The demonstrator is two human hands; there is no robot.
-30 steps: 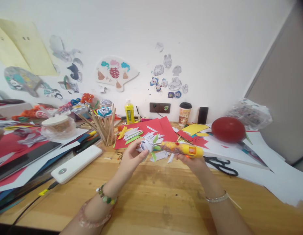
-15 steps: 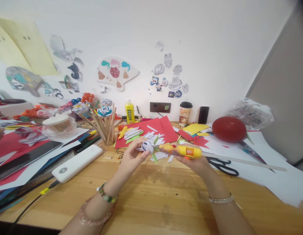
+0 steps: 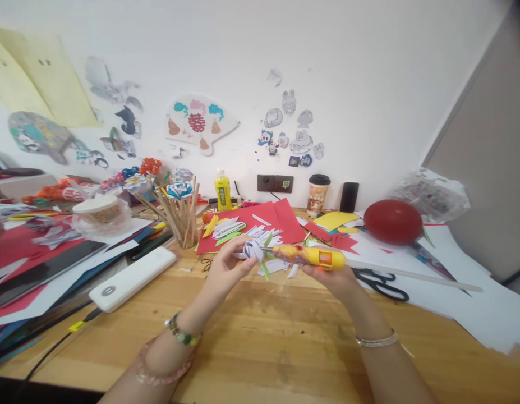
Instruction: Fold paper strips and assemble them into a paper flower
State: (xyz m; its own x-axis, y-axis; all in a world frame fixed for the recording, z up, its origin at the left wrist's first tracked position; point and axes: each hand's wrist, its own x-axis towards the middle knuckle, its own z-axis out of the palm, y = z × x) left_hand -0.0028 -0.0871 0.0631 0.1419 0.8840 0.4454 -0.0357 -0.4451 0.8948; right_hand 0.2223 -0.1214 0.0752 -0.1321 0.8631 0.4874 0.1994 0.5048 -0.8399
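Between the thumb and fingers of my left hand (image 3: 232,265) is a pale lilac-white paper flower (image 3: 253,250) with green paper strips (image 3: 266,270) sticking out beside it. My right hand (image 3: 333,279) is closed round a yellow hot glue gun (image 3: 312,256), which lies sideways with its nozzle pointing left. The nozzle tip meets the flower's right side; whether glue is coming out cannot be made out. A long translucent glue stick (image 3: 436,279) extends from the gun's back end to the right. Behind the flower, cut white paper strips (image 3: 228,228) rest on red paper (image 3: 280,216).
Black-handled scissors (image 3: 383,285) lie right of my right hand. Behind them sits a red balloon (image 3: 393,221). A lidded paper cup (image 3: 317,195), a phone (image 3: 349,197) and a yellow bottle (image 3: 222,192) stand along the wall. Leftward are a cup of sticks (image 3: 186,224) and a white power bank (image 3: 132,279).
The glue gun has shifted slightly left, bringing its nozzle up to the paper flower. My left hand keeps its hold almost in place.
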